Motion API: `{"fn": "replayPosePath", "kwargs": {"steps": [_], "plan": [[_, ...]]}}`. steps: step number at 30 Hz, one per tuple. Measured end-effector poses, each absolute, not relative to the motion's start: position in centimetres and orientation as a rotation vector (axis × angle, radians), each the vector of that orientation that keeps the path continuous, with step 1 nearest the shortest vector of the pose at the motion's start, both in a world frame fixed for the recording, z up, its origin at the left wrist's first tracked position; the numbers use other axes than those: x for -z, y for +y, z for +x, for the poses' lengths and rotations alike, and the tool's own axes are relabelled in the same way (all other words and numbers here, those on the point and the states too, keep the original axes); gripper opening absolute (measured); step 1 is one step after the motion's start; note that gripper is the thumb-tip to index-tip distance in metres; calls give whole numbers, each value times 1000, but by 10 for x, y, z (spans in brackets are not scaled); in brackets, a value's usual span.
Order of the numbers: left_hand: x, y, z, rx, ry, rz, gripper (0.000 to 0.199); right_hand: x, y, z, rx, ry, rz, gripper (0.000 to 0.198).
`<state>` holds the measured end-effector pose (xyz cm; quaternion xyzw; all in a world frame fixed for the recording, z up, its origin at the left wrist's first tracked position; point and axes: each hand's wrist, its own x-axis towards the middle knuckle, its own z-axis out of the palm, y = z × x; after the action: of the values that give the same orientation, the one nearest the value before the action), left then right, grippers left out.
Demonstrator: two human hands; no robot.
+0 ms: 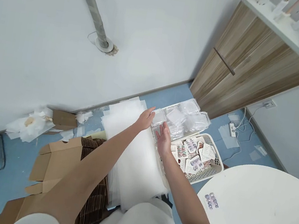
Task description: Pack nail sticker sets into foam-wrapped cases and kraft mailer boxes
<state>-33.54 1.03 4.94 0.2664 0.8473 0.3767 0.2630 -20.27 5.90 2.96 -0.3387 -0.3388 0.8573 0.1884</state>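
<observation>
Clear cases fill a basket; the hands, apart, reach its end, grip impossible to tell.

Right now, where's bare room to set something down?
Widest: the white round table, right of the nail card. Smaller: the blue floor strip between the wall and the upper basket. Crowded: that basket's clear packages, the lower basket, the white sheets, the cardboard.

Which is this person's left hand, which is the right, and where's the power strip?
Left hand (144,120): head view, on the middle of the hand.
Right hand (164,141): head view, on the palm.
Power strip (232,130): head view, on its white body.
</observation>
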Motion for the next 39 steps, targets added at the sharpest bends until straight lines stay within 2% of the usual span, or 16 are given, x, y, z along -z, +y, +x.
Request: {"fn": "replayPosePath", "kwargs": {"steps": [6,14,22,25,27,32,39], "plan": [[-41,10,-334,-1022,2308,697,42,-27,62,-202,-2454,-943,-951,52],[-60,-6,-309,-1084,2350,636,36,-37,53,-182,-2409,-1044,-963,55],[-85,-35,-242,-1232,2250,691,30,-59,20,-112,-2116,-1211,-1011,54],[-92,-51,-204,-1234,2099,696,32,-67,0,-74,-1939,-1299,-1068,59],[-94,-62,-178,-1211,1946,691,26,-71,-15,-47,-1881,-1315,-1111,60],[-100,-79,-118,-1066,1651,698,9,-82,-45,17,-1720,-1323,-1225,45],[-108,-76,-41,-872,1292,755,28,-100,-57,109,-1487,-1315,-1258,34]]}}
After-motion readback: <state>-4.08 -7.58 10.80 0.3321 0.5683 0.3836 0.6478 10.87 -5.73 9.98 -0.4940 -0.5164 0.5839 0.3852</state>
